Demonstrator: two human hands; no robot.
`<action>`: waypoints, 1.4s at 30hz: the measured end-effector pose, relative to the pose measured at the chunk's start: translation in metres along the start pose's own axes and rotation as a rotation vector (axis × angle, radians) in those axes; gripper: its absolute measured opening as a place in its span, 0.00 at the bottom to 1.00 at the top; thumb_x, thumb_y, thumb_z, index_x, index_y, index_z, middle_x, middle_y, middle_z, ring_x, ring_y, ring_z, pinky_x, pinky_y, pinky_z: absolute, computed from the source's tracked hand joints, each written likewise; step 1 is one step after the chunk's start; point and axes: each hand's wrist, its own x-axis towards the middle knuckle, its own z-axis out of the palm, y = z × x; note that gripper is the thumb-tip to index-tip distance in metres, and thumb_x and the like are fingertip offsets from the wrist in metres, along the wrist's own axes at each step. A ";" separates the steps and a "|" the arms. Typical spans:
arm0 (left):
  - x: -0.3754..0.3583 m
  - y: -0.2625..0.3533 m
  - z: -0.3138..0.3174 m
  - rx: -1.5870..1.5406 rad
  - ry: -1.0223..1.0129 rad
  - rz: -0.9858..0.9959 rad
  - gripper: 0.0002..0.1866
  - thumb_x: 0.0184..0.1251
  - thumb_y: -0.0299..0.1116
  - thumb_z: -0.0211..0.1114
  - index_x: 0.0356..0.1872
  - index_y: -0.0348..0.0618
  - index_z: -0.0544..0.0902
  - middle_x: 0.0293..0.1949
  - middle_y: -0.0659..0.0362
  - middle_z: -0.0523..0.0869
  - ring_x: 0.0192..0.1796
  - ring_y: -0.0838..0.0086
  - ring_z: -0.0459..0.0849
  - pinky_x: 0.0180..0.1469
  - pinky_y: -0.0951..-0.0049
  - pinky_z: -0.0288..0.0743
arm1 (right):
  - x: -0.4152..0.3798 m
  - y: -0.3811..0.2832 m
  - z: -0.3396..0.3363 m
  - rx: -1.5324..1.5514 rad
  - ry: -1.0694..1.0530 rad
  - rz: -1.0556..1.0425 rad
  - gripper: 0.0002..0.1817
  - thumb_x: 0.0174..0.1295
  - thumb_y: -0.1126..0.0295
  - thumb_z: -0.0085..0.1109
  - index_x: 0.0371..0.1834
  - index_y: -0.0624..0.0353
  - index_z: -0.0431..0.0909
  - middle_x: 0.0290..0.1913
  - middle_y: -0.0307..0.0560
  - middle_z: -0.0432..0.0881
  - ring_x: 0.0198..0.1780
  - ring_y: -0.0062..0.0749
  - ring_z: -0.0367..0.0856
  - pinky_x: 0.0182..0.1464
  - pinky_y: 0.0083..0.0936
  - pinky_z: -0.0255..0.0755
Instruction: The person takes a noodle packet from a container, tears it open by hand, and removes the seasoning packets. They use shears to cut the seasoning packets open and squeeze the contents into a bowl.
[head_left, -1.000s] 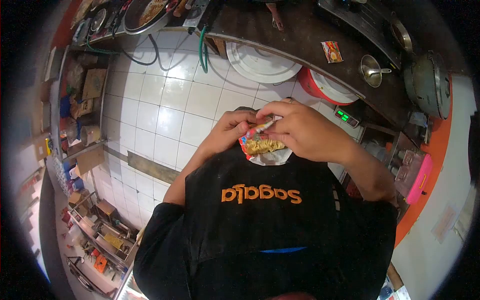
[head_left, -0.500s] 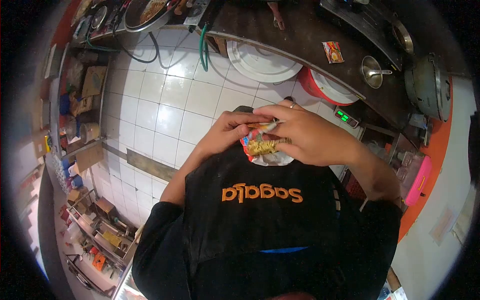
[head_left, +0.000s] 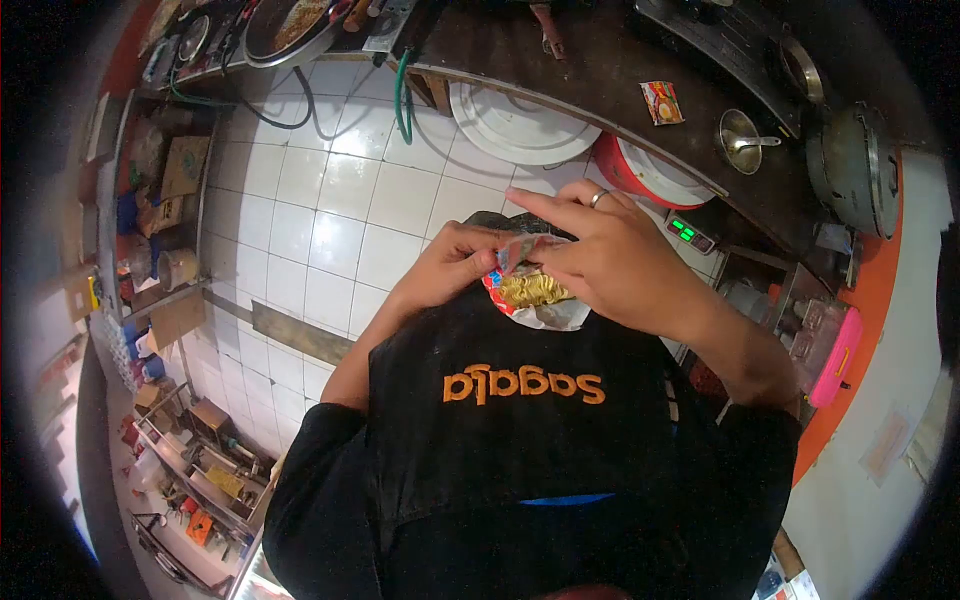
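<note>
In front of my black apron is a torn-open instant noodle packet, red and white outside and silvery-white inside. A yellow block of dry noodles shows through the opening. My left hand grips the packet's left edge, thumb bent against it. On the other side, my right hand, with a ring on one finger, holds the wrapper near the opening. Its index finger points out to the left while the thumb and other fingers stay at the packet, partly hidden.
On the dark counter ahead lie a small red-and-white packet, a metal bowl with a spoon, and a large pot. Below it are a white round lid, a red basin and a scale with green digits.
My right hand has lifted slightly and its index finger has stretched out from the packet. A wrapper flap has shifted upward, and more of the noodle block shows. My left hand keeps its place.
</note>
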 end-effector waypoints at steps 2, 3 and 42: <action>0.000 -0.003 -0.002 -0.007 -0.004 0.039 0.37 0.64 0.61 0.55 0.52 0.30 0.80 0.41 0.50 0.86 0.43 0.74 0.80 0.47 0.71 0.73 | 0.001 0.001 0.000 -0.019 -0.007 -0.020 0.06 0.45 0.74 0.64 0.27 0.60 0.84 0.58 0.42 0.77 0.50 0.37 0.74 0.51 0.31 0.69; -0.001 -0.003 -0.004 0.007 -0.031 0.018 0.37 0.64 0.62 0.55 0.52 0.30 0.80 0.42 0.50 0.86 0.44 0.74 0.80 0.48 0.71 0.73 | 0.002 0.002 0.000 -0.038 -0.015 -0.045 0.05 0.45 0.74 0.64 0.26 0.60 0.84 0.57 0.41 0.78 0.50 0.37 0.74 0.50 0.31 0.69; 0.287 -0.106 -0.050 -0.935 0.174 -0.210 0.43 0.53 0.24 0.63 0.72 0.49 0.53 0.64 0.52 0.70 0.60 0.59 0.75 0.61 0.60 0.72 | -0.034 0.511 0.137 0.762 0.736 1.333 0.12 0.58 0.65 0.59 0.38 0.64 0.81 0.34 0.49 0.83 0.36 0.36 0.80 0.40 0.31 0.71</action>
